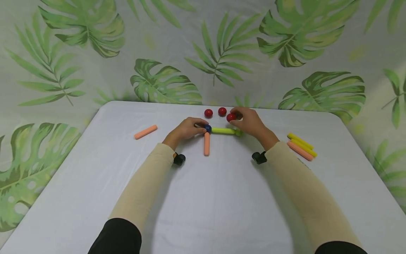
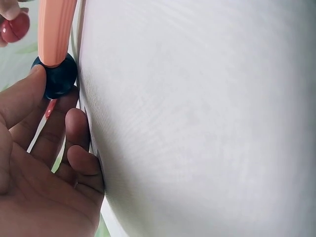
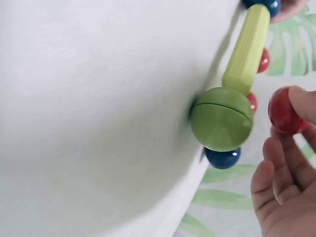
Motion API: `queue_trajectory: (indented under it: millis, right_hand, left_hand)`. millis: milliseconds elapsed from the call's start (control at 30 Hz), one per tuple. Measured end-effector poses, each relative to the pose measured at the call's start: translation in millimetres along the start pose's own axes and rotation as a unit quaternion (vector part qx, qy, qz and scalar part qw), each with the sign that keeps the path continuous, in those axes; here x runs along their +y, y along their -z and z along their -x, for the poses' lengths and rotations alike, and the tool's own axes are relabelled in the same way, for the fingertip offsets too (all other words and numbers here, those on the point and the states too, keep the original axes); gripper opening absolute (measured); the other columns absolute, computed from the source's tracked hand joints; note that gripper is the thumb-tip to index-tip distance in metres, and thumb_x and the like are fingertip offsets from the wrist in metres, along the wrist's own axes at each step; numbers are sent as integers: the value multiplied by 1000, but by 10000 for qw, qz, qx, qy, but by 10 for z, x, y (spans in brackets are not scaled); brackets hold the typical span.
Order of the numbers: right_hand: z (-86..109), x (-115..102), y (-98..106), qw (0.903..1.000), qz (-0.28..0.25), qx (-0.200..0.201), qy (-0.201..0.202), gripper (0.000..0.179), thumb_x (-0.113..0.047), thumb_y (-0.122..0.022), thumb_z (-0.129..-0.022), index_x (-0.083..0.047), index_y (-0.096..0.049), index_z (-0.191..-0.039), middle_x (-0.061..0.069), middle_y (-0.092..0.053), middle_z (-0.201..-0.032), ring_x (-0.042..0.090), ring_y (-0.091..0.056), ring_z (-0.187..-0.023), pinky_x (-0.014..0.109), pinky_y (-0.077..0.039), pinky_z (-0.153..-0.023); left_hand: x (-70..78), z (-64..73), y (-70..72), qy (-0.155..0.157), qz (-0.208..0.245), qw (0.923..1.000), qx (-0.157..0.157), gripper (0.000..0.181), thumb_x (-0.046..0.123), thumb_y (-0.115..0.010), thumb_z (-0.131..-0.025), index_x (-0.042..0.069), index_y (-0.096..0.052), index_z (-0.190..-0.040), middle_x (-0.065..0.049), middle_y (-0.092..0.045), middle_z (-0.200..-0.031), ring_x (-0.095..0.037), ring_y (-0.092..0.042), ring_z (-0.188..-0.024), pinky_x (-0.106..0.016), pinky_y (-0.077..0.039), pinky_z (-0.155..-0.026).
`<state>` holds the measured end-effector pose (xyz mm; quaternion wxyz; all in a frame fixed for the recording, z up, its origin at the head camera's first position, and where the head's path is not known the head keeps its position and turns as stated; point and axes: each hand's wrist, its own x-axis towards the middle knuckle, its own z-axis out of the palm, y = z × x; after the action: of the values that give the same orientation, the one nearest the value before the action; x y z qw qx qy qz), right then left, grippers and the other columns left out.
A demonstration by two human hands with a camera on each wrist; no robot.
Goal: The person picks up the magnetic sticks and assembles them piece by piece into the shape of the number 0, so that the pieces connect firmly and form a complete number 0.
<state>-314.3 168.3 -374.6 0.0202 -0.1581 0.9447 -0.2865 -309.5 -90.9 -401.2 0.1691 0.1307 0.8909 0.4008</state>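
Observation:
My left hand (image 1: 189, 127) pinches a dark blue ball (image 1: 207, 128) between thumb and fingers. From that ball an orange stick (image 1: 207, 144) points toward me, and a yellow-green stick (image 1: 223, 131) runs right to a green ball (image 3: 222, 119). My right hand (image 1: 248, 120) pinches a red ball (image 3: 284, 111) between thumb and fingertips, just above and apart from the green ball. Two more red balls, one (image 1: 208, 113) behind the blue ball and another (image 1: 222, 111) beside it, lie near the back edge.
A loose orange stick (image 1: 145, 132) lies at the left. Two yellow sticks (image 1: 300, 141) and an orange one (image 1: 299, 151) lie together beyond my right wrist. Another blue ball (image 3: 223, 158) shows behind the green ball. A leaf-patterned cloth (image 1: 222, 42) hangs behind the white table (image 1: 222, 204).

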Motion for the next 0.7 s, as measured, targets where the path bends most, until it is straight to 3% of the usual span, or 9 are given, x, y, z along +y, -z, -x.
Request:
queue_trajectory:
  millis: [133, 267, 500, 700]
  right_hand:
    - [147, -5, 44, 9992, 66, -73, 389, 44, -15, -68, -93, -10, -59, -136, 15, -62, -119, 31, -59, -105, 44, -51, -90]
    - [335, -57, 20, 9978, -62, -375, 551, 40, -10, -69, -92, -9, -62, -131, 14, -61, -119, 31, -62, -107, 44, -54, -93]
    - [656, -316, -190, 9883, -775, -1063, 766, 33, -9, -73, -88, -9, -60, -119, 10, -65, -121, 26, -65, -107, 40, -57, -93]
    - [742, -459, -383, 9807, -856, -1302, 1178, 31, -12, -77, -86, -9, -61, -113, 8, -68, -113, 20, -64, -95, 33, -57, -87]
  left_hand:
    - [-2, -5, -4, 17, -40, 10000, 6, 38, 26, -62, -98, 19, -61, -135, -5, -61, -137, -25, -55, -119, -38, -49, -100]
    - [0, -8, -3, 15, -77, 10000, -34, 38, 26, -61, -98, 19, -60, -136, -6, -60, -138, -25, -54, -122, -40, -48, -103]
    - [7, 5, 8, 24, -143, 9999, 17, 38, 27, -62, -98, 19, -61, -136, -6, -60, -139, -26, -53, -123, -42, -46, -106]
    - [6, 4, -4, -89, -179, 9998, 24, 38, 26, -61, -99, 18, -61, -136, -7, -61, -138, -25, -54, -121, -41, -47, -104]
